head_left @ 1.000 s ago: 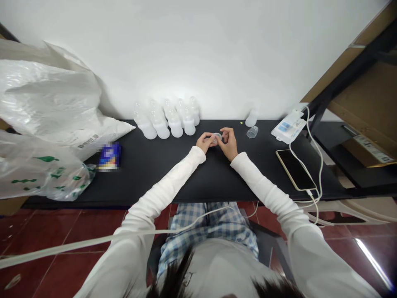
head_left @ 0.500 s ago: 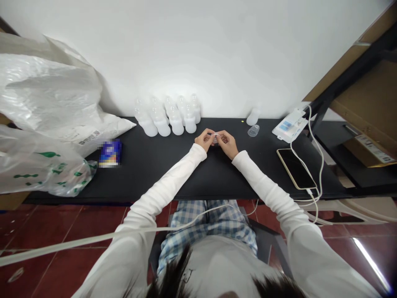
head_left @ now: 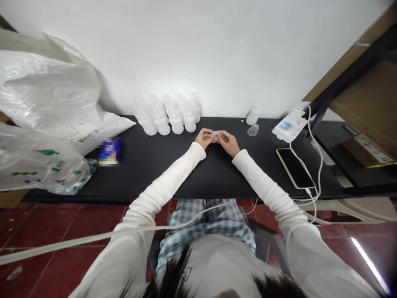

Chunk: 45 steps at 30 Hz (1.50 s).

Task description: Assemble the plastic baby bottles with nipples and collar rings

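My left hand [head_left: 203, 138] and my right hand [head_left: 228, 143] meet above the black table [head_left: 211, 174]. Between their fingertips they grip a small round translucent piece [head_left: 215, 134] with a pale rim; its exact kind is too small to make out. Fingers partly cover its sides. Beyond my left hand, several white bottles with clear domed tops [head_left: 176, 122] stand in a cluster by the wall. To the right of my right hand lies a clear dome-shaped cap [head_left: 253, 130]. Just behind it is a whitish translucent bottle-like piece [head_left: 252, 117].
Plastic bags [head_left: 49, 107] fill the left end, with a blue packet [head_left: 110, 151] beside them. On the right are a phone [head_left: 295, 168] with a white cable [head_left: 321, 161] and a white-and-blue packet [head_left: 289, 126]. A shelf with cardboard [head_left: 369, 107] borders that side.
The small round piece has tilted between my fingertips, so more of its round face shows. Both hands stay in nearly the same place.
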Tool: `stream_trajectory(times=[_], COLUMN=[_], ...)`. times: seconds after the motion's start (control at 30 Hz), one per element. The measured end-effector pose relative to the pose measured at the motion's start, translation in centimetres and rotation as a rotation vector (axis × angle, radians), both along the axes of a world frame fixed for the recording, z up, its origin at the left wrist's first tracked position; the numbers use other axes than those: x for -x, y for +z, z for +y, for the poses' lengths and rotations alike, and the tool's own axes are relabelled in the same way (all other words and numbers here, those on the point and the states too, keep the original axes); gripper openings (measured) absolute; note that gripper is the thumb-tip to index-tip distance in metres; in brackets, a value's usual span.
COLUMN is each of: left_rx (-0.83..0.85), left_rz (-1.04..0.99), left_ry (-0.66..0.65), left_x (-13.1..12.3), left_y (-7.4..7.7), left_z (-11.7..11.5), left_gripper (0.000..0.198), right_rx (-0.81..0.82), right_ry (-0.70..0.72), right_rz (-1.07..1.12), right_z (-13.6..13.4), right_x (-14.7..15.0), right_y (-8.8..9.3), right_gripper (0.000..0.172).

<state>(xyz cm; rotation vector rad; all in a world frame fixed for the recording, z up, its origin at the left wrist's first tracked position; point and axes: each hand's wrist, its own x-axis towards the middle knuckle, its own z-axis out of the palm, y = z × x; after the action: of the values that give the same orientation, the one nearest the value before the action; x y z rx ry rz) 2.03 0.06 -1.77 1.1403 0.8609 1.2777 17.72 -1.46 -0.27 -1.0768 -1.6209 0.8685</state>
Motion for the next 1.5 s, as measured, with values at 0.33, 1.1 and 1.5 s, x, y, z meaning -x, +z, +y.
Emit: stream_trajectory(times=[0.33, 1.1, 1.5], left_rx=[-0.117, -0.079, -0.045], left_rz=[0.223, 0.294, 0.200], left_ry=[0.089, 0.128, 0.129], left_x=[0.0, -0.5, -0.4], left_y=[1.3, 0.9, 1.0], left_z=[-1.1, -1.0, -0.9], left_gripper=[0.030, 0.023, 0.028], right_rx=[-0.016, -0.016, 0.082], right_ry=[-0.091, -0.110, 0.024], right_rz=[0.047, -0.041, 0.092], right_z=[0.0, -0.3, 0.3], right_x=[0.7, 0.7, -0.1], right_y=[-0.5, 0.1, -0.1], right_gripper=[0.043, 0.042, 0.056])
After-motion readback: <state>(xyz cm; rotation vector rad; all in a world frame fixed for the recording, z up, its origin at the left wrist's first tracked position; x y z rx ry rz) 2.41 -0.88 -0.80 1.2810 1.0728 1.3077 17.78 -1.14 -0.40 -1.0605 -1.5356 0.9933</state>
